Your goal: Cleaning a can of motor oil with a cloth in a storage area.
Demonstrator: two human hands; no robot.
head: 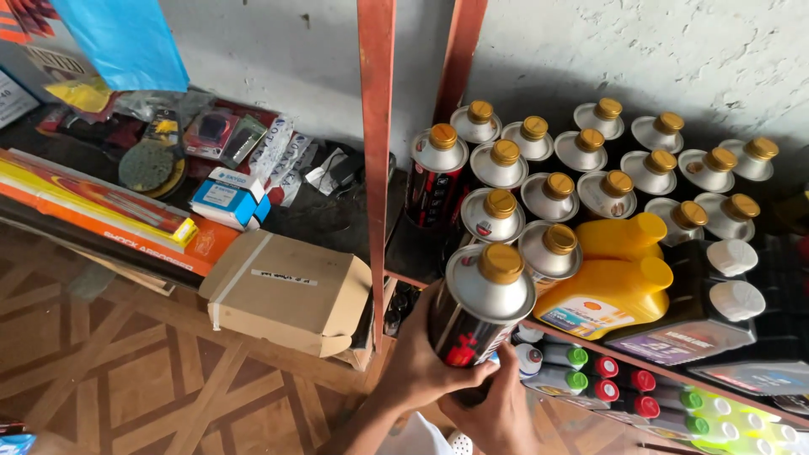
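Count: one can point(482, 307) in my hands; on the shelf point(590, 344) behind it, about eighteen more cans point(581, 168) of the same kind, silver domed tops with gold caps, in rows. Two yellow jugs point(608, 291) lie at 3 o'clock of my can, two dark bottles with white caps point(716, 307) beyond them. Small bottles point(624, 383) with red and green caps sit on the lower level, number unclear.

My can: long axis near upright, top tilted slightly toward 1 o'clock, gold cap up. Body black with red print, silver shoulder. It sits at the shelf's front edge, just before the front row.

Left hand point(421, 362) wraps the can's lower body from 9 o'clock, fingers closed on it. Right hand point(497, 413) cups its base from 6 o'clock, gripping too.

A cardboard box point(286, 291) rests at 9 o'clock, well apart
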